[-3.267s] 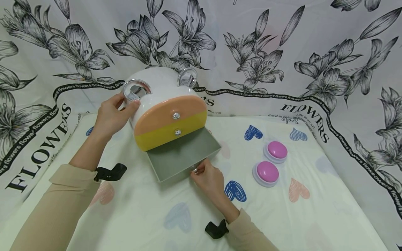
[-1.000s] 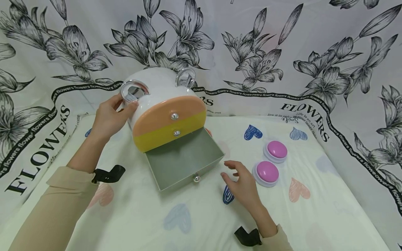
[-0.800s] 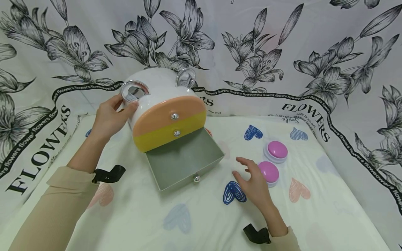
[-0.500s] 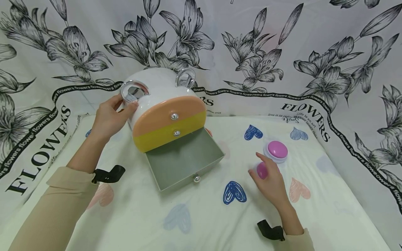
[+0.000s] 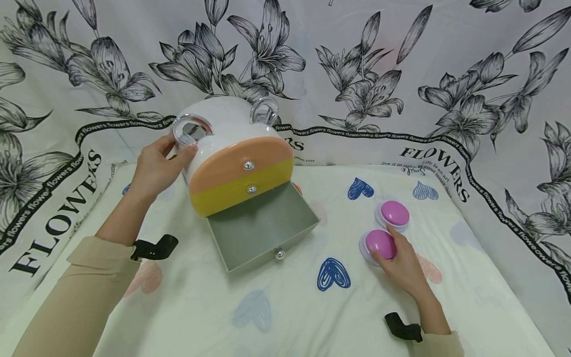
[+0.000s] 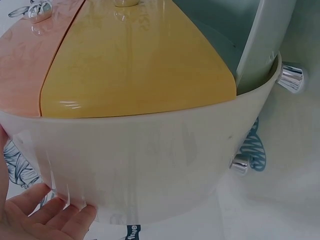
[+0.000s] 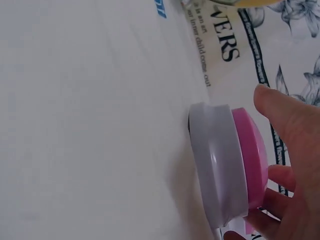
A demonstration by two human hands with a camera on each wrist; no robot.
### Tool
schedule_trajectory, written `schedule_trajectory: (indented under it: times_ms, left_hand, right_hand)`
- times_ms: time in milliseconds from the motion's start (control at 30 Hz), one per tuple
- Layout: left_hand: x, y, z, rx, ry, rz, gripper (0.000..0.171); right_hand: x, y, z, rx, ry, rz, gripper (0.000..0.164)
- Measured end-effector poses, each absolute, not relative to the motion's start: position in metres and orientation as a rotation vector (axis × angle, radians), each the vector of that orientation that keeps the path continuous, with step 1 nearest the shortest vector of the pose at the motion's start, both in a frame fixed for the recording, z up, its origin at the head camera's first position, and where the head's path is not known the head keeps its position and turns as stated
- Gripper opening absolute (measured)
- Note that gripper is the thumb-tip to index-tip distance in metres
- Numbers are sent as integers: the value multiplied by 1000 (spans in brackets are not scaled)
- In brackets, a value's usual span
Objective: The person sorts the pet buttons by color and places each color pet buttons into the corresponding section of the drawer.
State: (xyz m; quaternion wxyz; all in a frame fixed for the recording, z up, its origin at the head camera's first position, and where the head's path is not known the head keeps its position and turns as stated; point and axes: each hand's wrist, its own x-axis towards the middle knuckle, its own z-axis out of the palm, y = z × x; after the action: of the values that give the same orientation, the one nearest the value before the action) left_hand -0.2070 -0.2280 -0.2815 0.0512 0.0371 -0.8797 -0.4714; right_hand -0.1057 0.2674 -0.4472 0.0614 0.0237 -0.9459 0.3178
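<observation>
My left hand point(image 5: 158, 166) grips the side of a white, round-topped drawer cabinet point(image 5: 223, 116), its thumb by one of two silver round fittings on top. In the left wrist view, the fingers point(image 6: 62, 215) lie against the white side. The orange drawer point(image 5: 232, 158) and yellow drawer point(image 5: 241, 191) are closed; the grey-green bottom drawer point(image 5: 263, 228) stands pulled out. At right, my right hand point(image 5: 406, 265) reaches around the nearer pink-topped push button point(image 5: 380, 243). In the right wrist view, the thumb is apart from the button point(image 7: 255, 155), with the other fingers close by it.
A second pink push button point(image 5: 395, 212) sits just behind the nearer one. A pale cloth point(image 5: 285, 317) printed with hearts covers the table, and a white flower-print cloth point(image 5: 339, 29) hangs behind. Something small and red point(image 5: 296, 187) shows beside the cabinet.
My right hand has let go of the grey-green drawer's knob and moved right to the nearer push button. The drawer is slightly further out. The left hand stays on the cabinet.
</observation>
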Motion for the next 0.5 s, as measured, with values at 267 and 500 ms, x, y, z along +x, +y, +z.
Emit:
schedule_trajectory:
  times_ms: [267, 500]
  left_hand:
    - [-208, -228, -281, 114, -2686, -1441, 75]
    - [-207, -229, -283, 103, -2682, -1442, 75]
  right_hand:
    - [-103, 275, -454, 41, -2929, 983, 84]
    - [-103, 277, -455, 31, -2930, 992, 81]
